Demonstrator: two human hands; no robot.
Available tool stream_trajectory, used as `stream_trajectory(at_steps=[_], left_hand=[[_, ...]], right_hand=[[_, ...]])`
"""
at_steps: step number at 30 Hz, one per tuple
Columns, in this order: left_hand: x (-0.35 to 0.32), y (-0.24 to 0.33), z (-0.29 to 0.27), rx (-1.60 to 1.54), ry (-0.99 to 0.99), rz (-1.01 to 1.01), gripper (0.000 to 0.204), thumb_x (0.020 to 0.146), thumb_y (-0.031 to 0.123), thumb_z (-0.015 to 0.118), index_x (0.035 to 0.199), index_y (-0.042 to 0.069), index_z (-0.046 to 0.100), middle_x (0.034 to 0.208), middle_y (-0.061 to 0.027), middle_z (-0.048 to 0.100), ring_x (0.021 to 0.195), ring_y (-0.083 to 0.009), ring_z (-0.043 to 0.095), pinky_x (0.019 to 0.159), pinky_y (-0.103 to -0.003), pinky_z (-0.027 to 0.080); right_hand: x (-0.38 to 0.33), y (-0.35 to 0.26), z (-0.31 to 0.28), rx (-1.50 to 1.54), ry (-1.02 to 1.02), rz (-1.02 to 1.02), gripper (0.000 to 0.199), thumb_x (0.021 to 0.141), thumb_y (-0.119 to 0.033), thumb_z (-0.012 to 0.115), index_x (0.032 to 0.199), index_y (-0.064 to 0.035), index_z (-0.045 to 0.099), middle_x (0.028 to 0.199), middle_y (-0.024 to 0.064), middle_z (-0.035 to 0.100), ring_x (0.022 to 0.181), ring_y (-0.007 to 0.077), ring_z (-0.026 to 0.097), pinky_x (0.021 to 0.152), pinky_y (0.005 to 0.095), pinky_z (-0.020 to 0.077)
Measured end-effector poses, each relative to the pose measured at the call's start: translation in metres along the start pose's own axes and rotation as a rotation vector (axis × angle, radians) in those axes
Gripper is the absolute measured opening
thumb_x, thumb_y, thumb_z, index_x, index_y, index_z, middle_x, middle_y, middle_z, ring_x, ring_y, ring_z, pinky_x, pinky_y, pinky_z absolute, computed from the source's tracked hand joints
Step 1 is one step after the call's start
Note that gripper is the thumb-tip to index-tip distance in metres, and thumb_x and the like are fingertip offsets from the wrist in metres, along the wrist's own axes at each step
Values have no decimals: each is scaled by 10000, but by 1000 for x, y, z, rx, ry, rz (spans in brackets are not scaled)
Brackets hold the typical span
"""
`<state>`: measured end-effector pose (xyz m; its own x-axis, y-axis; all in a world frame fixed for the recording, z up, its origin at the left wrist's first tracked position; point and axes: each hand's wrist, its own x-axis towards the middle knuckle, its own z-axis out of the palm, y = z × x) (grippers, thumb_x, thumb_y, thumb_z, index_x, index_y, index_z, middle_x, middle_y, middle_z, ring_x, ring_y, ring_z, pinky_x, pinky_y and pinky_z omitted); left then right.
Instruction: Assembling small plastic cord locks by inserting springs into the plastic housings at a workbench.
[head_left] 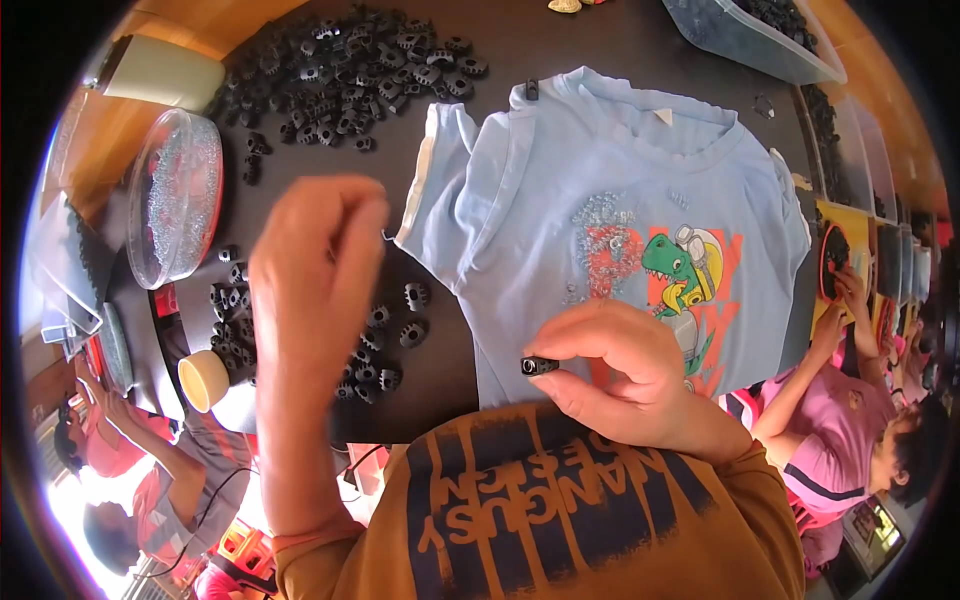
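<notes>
You work at a dark table [560,50] in a busy room, with other people seated at both sides. At far left lies one clear round dish [175,195] of tiny beads, with one small cream cup [203,380] below it. Your left hand [315,270] is raised, fingertips pinched together; on what, I cannot tell. Black plastic pieces [350,75] lie in heaps too many to count. One light blue shirt [600,220] lies flat. Your right hand [620,365], resting on the shirt, clamps one black piece [538,366].
</notes>
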<state>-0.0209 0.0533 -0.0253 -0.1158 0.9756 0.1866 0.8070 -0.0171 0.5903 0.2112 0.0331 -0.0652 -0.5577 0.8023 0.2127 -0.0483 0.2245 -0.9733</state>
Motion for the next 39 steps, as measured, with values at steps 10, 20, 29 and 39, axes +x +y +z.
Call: stream_trajectory(at_steps=[10,20,29,39], left_hand=[[38,-58,21,503,-53,242,157,840,160,591,967,89,652,960,-65,619,823,-316,590,775,-399,458],[-10,16,-3,-666,-237,-362,190,894,42,537,1037,-52,619,869,-76,661,578,-40,499,547,-156,398],[-44,49,-6,-1165,-385,-466,185,887,44,528,1030,-55,589,911,-143,646,589,-75,521,573,-204,443],[-60,54,6,-1234,-340,-417,171,873,68,573,1013,-20,615,898,-12,556,655,-32,440,588,-164,347]], right_hand=[[0,-1,0,43,73,17,198,728,24,698,907,-14,624,840,92,649,712,224,628,621,293,481],[-5,-3,-6,217,61,92,231,764,75,662,984,27,609,920,110,642,778,149,593,668,262,438],[-8,0,4,281,201,81,195,766,9,697,943,-11,616,821,51,614,701,122,573,629,252,437],[-7,-2,5,310,197,52,196,751,-7,721,924,-27,629,811,35,621,702,122,584,630,255,442]])
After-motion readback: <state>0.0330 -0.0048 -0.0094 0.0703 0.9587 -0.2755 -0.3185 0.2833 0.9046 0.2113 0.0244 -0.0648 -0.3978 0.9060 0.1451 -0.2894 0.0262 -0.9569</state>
